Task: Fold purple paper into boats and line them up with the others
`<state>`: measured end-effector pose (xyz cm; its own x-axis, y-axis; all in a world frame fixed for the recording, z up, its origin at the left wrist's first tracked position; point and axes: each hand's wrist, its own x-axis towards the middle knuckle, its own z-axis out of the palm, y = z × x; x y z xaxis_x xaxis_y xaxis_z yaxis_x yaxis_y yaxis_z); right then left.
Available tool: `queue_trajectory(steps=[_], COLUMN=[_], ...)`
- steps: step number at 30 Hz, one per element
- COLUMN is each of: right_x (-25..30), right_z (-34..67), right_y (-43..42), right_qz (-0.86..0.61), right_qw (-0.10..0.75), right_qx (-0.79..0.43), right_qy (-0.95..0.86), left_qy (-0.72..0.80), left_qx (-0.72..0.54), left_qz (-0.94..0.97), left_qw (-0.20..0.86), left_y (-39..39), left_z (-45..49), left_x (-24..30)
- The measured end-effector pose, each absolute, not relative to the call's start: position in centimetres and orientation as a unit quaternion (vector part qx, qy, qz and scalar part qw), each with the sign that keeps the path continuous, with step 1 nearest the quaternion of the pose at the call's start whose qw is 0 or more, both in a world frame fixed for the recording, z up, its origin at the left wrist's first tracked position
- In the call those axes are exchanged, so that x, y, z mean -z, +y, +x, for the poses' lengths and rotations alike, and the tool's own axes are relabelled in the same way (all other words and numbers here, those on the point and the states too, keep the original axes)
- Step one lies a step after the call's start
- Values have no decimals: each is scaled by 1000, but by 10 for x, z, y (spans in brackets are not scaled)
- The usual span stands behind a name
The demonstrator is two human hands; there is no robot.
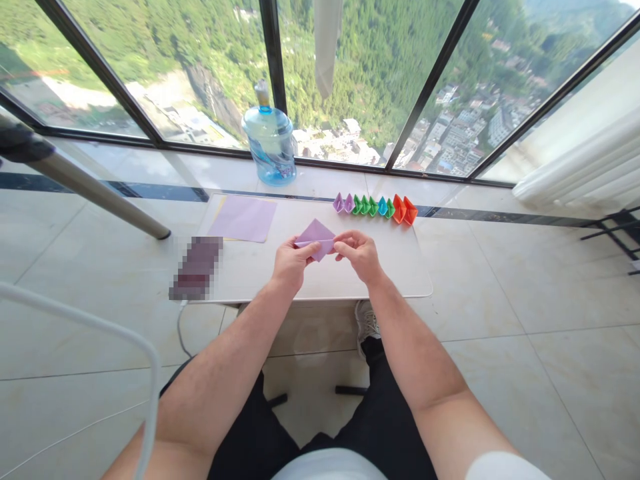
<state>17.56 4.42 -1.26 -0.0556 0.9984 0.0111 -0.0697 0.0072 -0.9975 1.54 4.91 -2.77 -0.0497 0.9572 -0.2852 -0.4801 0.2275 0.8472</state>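
- White table [390,270]: beneath the grip.
- Loose purple sheet [245,219]: beyond the grip, left.
- Row of paper boats [373,205]: beyond the grip, right.
- Left hand [291,263]: closed on folded paper [316,231], thumb on top.
- Right hand [361,253]: fingertips pinching its right corner.
- Folded paper: between both hands. Presumably light, thin, easily creased; hold gently by edges.

Lg windows [190,40] w/ blk frames [274,60] face green hills [390,53] in daylight; white curtain [575,163] at R, pale tile flr [500,280], white table [250,277].
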Motion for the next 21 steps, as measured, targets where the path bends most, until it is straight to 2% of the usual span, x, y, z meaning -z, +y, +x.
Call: queue_trajectory(steps=[2, 8, 14, 21], right_x=[16, 22, 25, 22], right_z=[171, 164, 163, 161], right_y=[45, 45, 44, 43], right_qz=[-472, -506, -499, -487], right_qw=[519, 489, 499, 518], right_qx=[-531, -528, -532, -552], right_qy=[-475, -474, -468, -436], left_qy=[455, 429, 379, 393], left_qx=[-575, -593, -577, -596], left_qz=[267, 271, 261, 236], left_qw=[625, 625, 675, 659], left_y=[50, 49, 47, 47], left_z=[15, 16, 18, 17], left_x=[28, 28, 28, 25])
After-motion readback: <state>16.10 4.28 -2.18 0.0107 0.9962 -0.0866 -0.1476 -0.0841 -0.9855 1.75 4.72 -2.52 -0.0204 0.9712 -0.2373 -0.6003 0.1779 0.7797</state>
